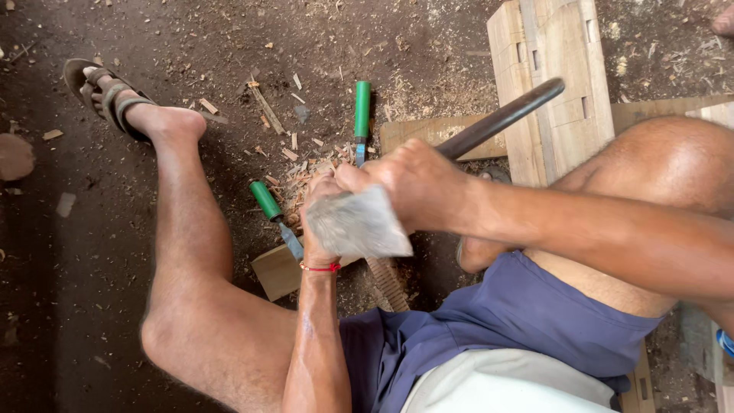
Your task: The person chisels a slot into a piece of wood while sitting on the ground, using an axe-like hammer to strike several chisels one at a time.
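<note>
Far left: our left foot in a sandal (107,95) sits at the upper left of the frame, on dark dirt littered with wood chips (275,126).
Lower green chisel: one green-handled chisel (274,216) lies just left of centre, its blade pointing down-right onto a small wood block (277,272).
Left hand: our left hand (319,218) is at centre frame, red thread at the wrist, fingers curled shut around something we honestly can't see, since the blurred hammer head covers it.
Upper green chisel: a second chisel with a green handle (362,115) stands above the hands, its tip vanishing right at the knuckles.
Hammer: the hammer (359,223) has its blurry grey head low and centre, directly over the left hand, touching or nearly so.
Right hand: our right hand (417,183) is clamped tight on the hammer, just up and right of the head, with the dark handle running on to the upper right.
Right side: pale planks with square mortise holes (554,69) lie at the upper right, behind our bare knee and blue shorts.
</note>
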